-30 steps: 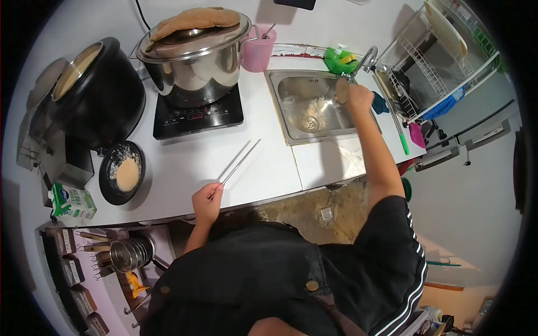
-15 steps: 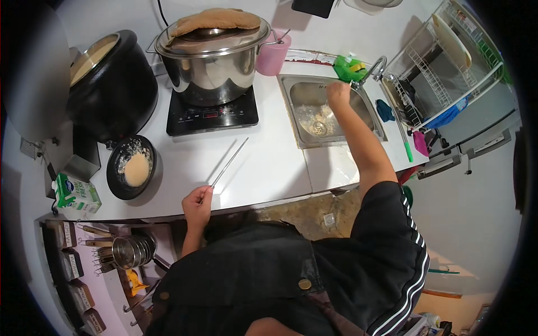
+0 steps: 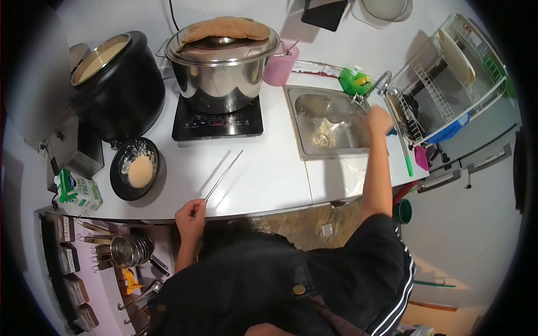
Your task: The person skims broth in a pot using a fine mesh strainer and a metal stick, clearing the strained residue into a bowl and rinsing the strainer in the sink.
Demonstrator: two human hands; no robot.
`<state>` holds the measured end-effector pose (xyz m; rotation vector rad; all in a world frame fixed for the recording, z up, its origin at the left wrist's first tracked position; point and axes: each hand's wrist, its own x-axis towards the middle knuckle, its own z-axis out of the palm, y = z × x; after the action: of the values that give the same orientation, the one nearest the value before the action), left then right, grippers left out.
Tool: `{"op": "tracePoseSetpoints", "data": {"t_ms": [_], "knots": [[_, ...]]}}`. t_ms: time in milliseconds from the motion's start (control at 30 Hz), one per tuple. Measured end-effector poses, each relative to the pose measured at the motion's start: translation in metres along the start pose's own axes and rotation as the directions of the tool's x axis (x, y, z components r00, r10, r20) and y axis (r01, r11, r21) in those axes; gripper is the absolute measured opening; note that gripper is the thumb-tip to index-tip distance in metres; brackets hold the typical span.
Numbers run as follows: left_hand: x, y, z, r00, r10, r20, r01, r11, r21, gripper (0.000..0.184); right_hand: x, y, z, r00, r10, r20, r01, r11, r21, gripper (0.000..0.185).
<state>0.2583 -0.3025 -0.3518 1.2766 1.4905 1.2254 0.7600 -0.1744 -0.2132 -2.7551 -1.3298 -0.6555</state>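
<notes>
My left hand [image 3: 190, 219] is closed at the counter's front edge around one end of thin metal chopsticks [image 3: 225, 172], which point up and away over the white counter. My right hand [image 3: 379, 120] is closed, above the right rim of the steel sink [image 3: 300, 126]. What it holds, if anything, is hidden. Just beyond it is the faucet [image 3: 384, 80]. Pale food scraps [image 3: 325, 134] lie around the sink drain. Left of the chopsticks, a black bowl [image 3: 120, 182] contains white bits and a round beige piece [image 3: 140, 171].
A lidded steel pot [image 3: 219, 84] with a brown mitt [image 3: 227, 29] on top stands on an induction cooker [image 3: 190, 126]. Left of it are a black cooker [image 3: 126, 89] and a green-white carton [image 3: 79, 190]. A wire rack [image 3: 431, 89] stands right of the sink; a pink cup [image 3: 279, 70] stands behind.
My right hand has moved right, from over the sink near the faucet to the sink's right rim. My left hand has shifted slightly toward me and left, still with the chopsticks.
</notes>
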Motion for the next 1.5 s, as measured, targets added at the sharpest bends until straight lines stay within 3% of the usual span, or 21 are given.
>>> {"op": "tracePoseSetpoints", "data": {"t_ms": [67,100,133,167,200,233,300,367,433,467,533,567,600,667,700,800,900,1067,1200,1267,1500], "knots": [[-0.004,-0.007,-0.003,0.998,-0.058,-0.005,0.058,0.997,-0.058,0.011,-0.014,0.044,0.031,0.983,0.185,-0.005,-0.182,0.969,0.169,0.026],[-0.006,-0.010,-0.009,0.994,-0.112,-0.007,0.110,0.988,-0.110,0.011,-0.034,0.064,0.043,0.991,0.127,-0.040,-0.113,0.962,0.250,0.028],[-0.006,-0.010,-0.011,0.999,-0.049,-0.005,0.048,0.991,-0.125,0.011,-0.039,0.107,0.107,0.991,0.055,0.120,-0.130,0.541,0.831,0.030],[-0.007,-0.018,-0.014,0.997,-0.073,-0.015,0.070,0.990,-0.120,0.011,-0.066,0.104,0.089,0.976,0.014,0.215,-0.197,0.469,0.861,0.025],[-0.005,-0.018,-0.018,1.000,-0.015,-0.022,0.013,0.995,-0.104,0.010,-0.088,0.093,0.094,0.964,0.099,0.246,-0.258,0.140,0.956,0.021],[-0.002,-0.004,-0.027,1.000,-0.023,0.009,0.024,0.996,-0.086,0.010,-0.098,0.082,0.090,0.947,0.067,0.315,-0.312,-0.052,0.949,0.027],[0.010,0.003,-0.043,0.999,0.006,0.037,-0.001,0.990,-0.144,0.009,-0.113,0.028,0.011,0.893,0.044,0.447,-0.441,-0.106,0.891,0.029],[0.029,0.013,-0.066,0.999,0.037,0.025,-0.032,0.981,-0.193,0.009,-0.103,-0.023,-0.034,0.989,0.000,0.147,-0.141,-0.283,0.949,0.026],[0.051,0.021,-0.096,0.995,0.096,0.007,-0.093,0.974,-0.204,0.009,-0.093,-0.090,-0.112,0.985,0.105,-0.136,0.142,-0.055,0.988,0.021],[0.061,0.025,-0.111,0.990,0.141,-0.007,-0.139,0.965,-0.224,0.009,-0.088,-0.131,-0.149,0.924,0.119,-0.364,0.364,0.019,0.931,0.020],[0.079,0.030,-0.144,0.977,0.205,-0.048,-0.211,0.961,-0.179,0.009,-0.086,-0.209,-0.223,0.802,0.076,-0.593,0.573,0.184,0.799,0.018],[0.087,0.034,-0.161,0.959,0.266,-0.095,-0.277,0.952,-0.134,0.009,-0.089,-0.252,-0.253,0.696,0.064,-0.715,0.686,0.234,0.689,0.018],[0.093,0.039,-0.181,0.970,0.233,-0.072,-0.241,0.963,-0.120,0.009,-0.083,-0.288,-0.275,0.470,-0.035,-0.882,0.813,0.406,0.418,0.023],[0.104,0.027,-0.211,0.970,0.230,-0.083,-0.238,0.966,-0.103,0.009,-0.078,-0.356,-0.316,0.168,-0.210,-0.963,0.775,0.632,-0.002,0.021],[0.108,0.020,-0.225,0.970,0.219,-0.104,-0.227,0.970,-0.081,0.008,-0.075,-0.389,-0.328,0.010,-0.276,-0.961,0.769,0.617,-0.169,0.015],[0.117,0.005,-0.252,0.975,0.196,-0.101,-0.207,0.972,-0.114,0.008,-0.059,-0.469,-0.339,-0.219,-0.510,-0.831,0.721,0.489,-0.491,0.020],[0.122,0.004,-0.263,0.974,0.192,-0.119,-0.204,0.973,-0.105,0.008,-0.057,-0.522,-0.347,-0.261,-0.610,-0.749,0.705,0.410,-0.579,0.026],[0.115,0.009,-0.263,0.965,0.207,-0.163,-0.222,0.972,-0.076,0.008,-0.057,-0.570,-0.357,-0.320,-0.754,-0.574,0.688,0.232,-0.688,0.015],[0.099,0.007,-0.256,0.969,0.123,-0.212,-0.151,0.981,-0.120,0.008,-0.060,-0.590,-0.359,-0.328,-0.782,-0.530,0.721,0.155,-0.675,0.007],[0.089,0.009,-0.252,0.970,0.045,-0.238,-0.081,0.986,-0.143,0.009,-0.059,-0.598,-0.354,-0.410,-0.723,-0.555,0.743,0.088,-0.664,0.009],[0.076,0.006,-0.247,0.954,0.035,-0.297,-0.089,0.981,-0.172,0.010,-0.055,-0.621,-0.337,-0.392,-0.785,-0.479,0.772,0.002,-0.635,0.010]]}}
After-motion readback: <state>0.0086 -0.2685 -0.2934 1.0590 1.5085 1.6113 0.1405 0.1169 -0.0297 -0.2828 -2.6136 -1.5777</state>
